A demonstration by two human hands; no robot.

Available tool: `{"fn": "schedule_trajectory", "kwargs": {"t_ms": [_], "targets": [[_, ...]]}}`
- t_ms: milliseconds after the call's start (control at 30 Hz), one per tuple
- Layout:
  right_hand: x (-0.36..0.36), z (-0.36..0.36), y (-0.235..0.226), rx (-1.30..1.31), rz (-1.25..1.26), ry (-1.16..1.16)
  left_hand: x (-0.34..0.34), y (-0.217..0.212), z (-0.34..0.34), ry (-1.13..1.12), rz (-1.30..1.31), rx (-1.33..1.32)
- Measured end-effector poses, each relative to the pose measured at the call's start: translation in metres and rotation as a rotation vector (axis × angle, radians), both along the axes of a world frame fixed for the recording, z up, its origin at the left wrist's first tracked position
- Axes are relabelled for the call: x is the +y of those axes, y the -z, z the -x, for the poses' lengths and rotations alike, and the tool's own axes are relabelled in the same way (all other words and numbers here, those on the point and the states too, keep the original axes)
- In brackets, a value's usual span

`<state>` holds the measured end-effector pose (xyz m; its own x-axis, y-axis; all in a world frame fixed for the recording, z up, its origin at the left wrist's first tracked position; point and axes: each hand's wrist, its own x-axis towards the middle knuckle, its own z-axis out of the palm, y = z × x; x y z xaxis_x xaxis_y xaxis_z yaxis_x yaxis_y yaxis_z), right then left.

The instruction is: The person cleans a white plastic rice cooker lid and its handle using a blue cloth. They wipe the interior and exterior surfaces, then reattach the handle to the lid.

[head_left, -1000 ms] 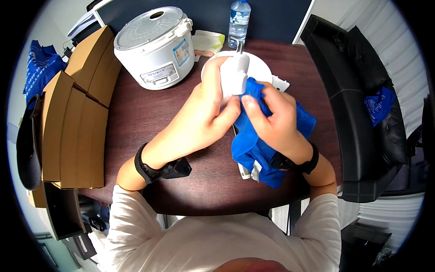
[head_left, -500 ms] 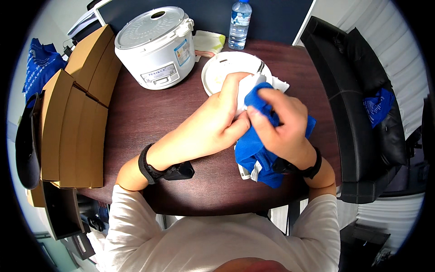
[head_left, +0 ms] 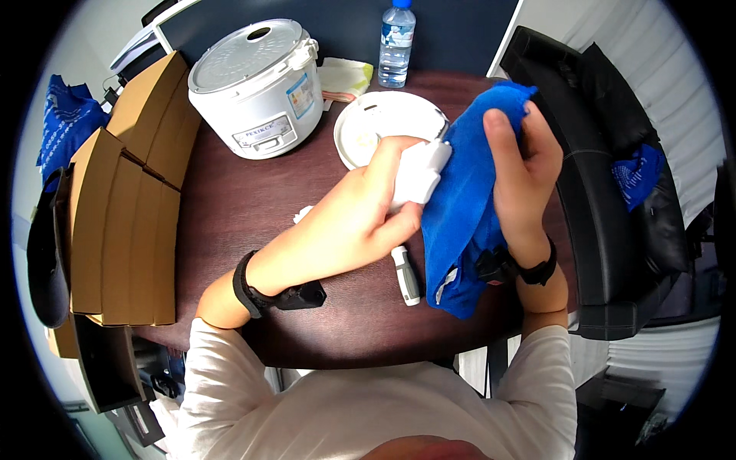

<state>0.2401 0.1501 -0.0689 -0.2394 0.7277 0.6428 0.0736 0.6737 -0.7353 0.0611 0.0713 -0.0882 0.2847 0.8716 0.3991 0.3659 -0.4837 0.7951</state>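
Observation:
My left hand (head_left: pixel 364 203) is closed round a small white plastic part (head_left: pixel 418 175), held above the middle of the table. To its right, my right hand (head_left: pixel 525 180) pinches a blue cloth (head_left: pixel 464 180) between thumb and fingers; the cloth hangs down toward the table. The cloth's upper left edge is close beside the white part; I cannot tell whether they touch. Behind my left hand lies a round white plastic piece (head_left: pixel 356 123), partly hidden. A grey and white screwdriver handle (head_left: pixel 406 277) lies on the table between my forearms.
A white rice cooker (head_left: pixel 264 103) stands at the back left beside a folded cloth (head_left: pixel 343 80) and a water bottle (head_left: pixel 395 50). Cardboard boxes (head_left: pixel 126 230) line the left side of the dark wooden table (head_left: pixel 245 199). A black sofa (head_left: pixel 594 215) stands to the right.
My right hand has moved up and right, away from the white part, spreading the blue cloth out. The white part and the screwdriver now show more fully.

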Motion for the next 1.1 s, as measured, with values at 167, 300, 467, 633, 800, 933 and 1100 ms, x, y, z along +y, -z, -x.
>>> {"fn": "schedule_trajectory", "kwargs": {"t_ms": [167, 300, 467, 633, 800, 933, 1100], "targets": [[-0.004, 0.003, -0.001, -0.165, -0.238, -0.115, 0.000, 0.003, 0.001, -0.006, 0.066, 0.010], [0.001, 0.002, 0.000, -0.142, -0.197, -0.190, -0.002, 0.000, 0.002, -0.018, 0.106, 0.004], [0.029, -0.005, 0.004, -0.305, -0.369, 0.098, -0.008, -0.009, 0.002, -0.012, -0.105, 0.021], [0.027, -0.006, 0.008, -0.012, 0.018, -0.194, -0.009, -0.012, 0.005, 0.042, -0.091, -0.019], [0.007, 0.000, -0.002, 0.134, 0.365, -0.545, 0.001, -0.012, 0.007, 0.083, 0.015, 0.022], [0.008, -0.009, -0.005, 0.109, 0.594, -0.634, 0.007, -0.007, 0.012, 0.135, -0.043, 0.080], [0.004, -0.012, -0.005, 0.009, 0.456, -0.642, 0.007, -0.010, 0.016, 0.082, -0.007, 0.206]]}}
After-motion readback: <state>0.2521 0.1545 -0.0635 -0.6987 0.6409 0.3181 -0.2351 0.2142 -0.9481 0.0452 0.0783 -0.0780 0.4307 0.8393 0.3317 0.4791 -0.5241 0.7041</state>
